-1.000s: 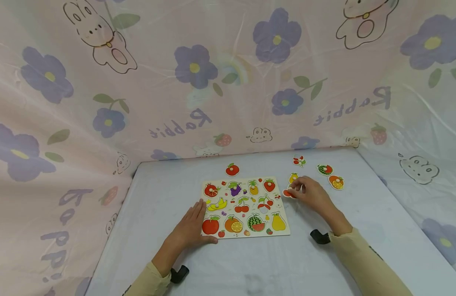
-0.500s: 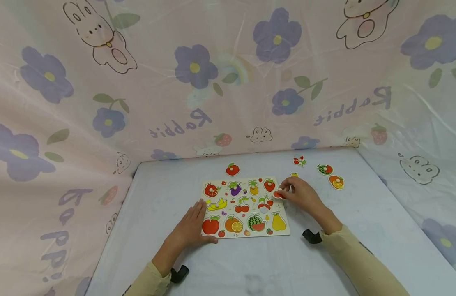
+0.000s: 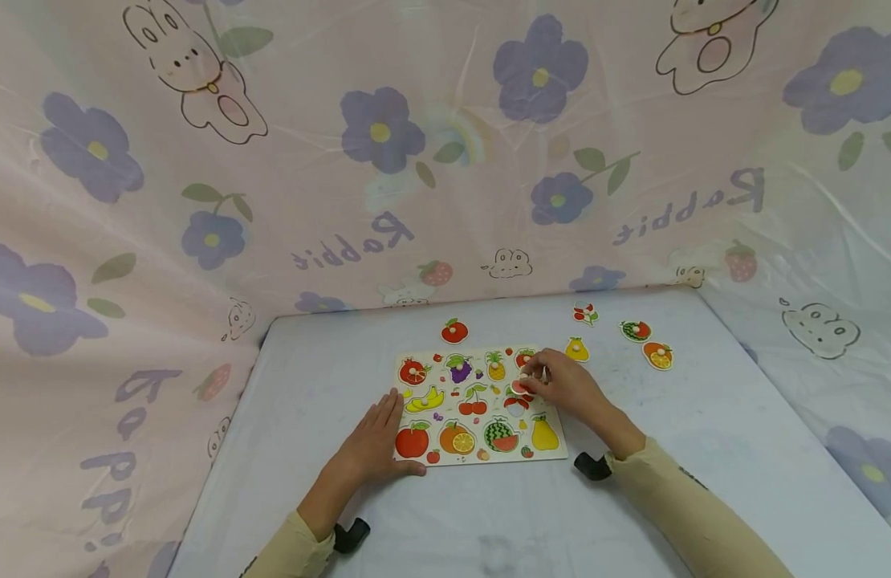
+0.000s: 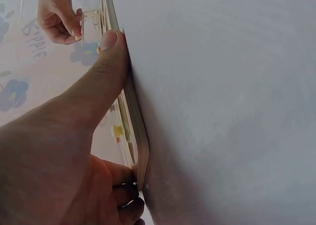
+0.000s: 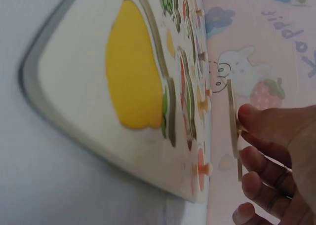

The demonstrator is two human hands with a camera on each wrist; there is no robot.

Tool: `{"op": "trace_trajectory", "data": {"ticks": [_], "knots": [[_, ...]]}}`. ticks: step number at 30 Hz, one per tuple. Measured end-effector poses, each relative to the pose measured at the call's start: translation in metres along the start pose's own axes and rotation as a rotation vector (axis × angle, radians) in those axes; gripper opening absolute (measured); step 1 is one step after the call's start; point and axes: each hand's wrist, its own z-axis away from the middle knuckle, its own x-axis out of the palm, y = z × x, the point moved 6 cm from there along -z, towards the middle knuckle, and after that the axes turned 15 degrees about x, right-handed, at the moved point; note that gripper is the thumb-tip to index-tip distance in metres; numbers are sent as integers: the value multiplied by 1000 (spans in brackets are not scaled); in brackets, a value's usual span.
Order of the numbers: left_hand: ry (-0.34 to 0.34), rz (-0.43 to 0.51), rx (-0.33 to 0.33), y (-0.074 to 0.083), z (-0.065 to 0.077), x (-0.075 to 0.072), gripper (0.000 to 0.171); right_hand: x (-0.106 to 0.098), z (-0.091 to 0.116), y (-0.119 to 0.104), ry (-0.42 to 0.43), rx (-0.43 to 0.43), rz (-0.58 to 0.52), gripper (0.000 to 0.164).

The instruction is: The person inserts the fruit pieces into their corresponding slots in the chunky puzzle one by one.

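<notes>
A fruit puzzle board [image 3: 557, 455] with cut-out slots lies flat on the table. My left hand [image 3: 369, 445] rests at its lower left corner, fingers along the left side and thumb [image 4: 113, 55] across the near edge. Between thumb and fingertips, my right hand [image 3: 567, 387] pinches a thin red-and-white fruit puzzle piece [image 3: 519, 387]. In the head view the piece overlaps the red-and-white slot [image 3: 516, 407] on the board's right; the right wrist view shows the piece [image 5: 232, 119] raised off the board, seen edge-on. Pomegranate, grape, pineapple, strawberry and banana pieces sit in their slots.
Loose pieces lie beyond the board: an apple [image 3: 455, 331], a pear [image 3: 577, 349], a red-and-green one [image 3: 585, 314], a watermelon [image 3: 636, 331] and an orange [image 3: 658, 356]. A patterned curtain [image 3: 445, 201] encloses the white table [image 3: 315, 361].
My right hand has carried the red-and-white piece leftward from the table beside the board to over its right part, uncovering the pear piece. The left hand has stayed still.
</notes>
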Motion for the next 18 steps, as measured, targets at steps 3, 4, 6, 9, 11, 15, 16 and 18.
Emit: {"op": "trace_trajectory", "data": {"ticks": [3,4,6,9,11,15,16,18], "knots": [[-2,-2,0,0,0,0,129,6,-1,-3,-12,-18,-9,17],[-3,-2,1,-1,0,0,129,8,-1,-5,-16,-20,-12,17],[-3,-3,2,-1,-1,1,129,12,-1,-8,-25,-30,-17,17],[-9,-9,-1,-3,-1,3,129,18,0,-15,-45,-48,-21,17],[-5,-10,0,-3,-2,3,129,21,0,-19,-64,-56,-21,17],[-6,-18,-2,-4,-2,4,129,29,1,-27,-95,-58,-22,18],[-5,-19,-2,-4,-2,4,129,30,1,-29,-101,-57,-20,18],[-7,-19,-4,-4,-2,4,129,34,0,-32,-111,-50,-22,16]]}}
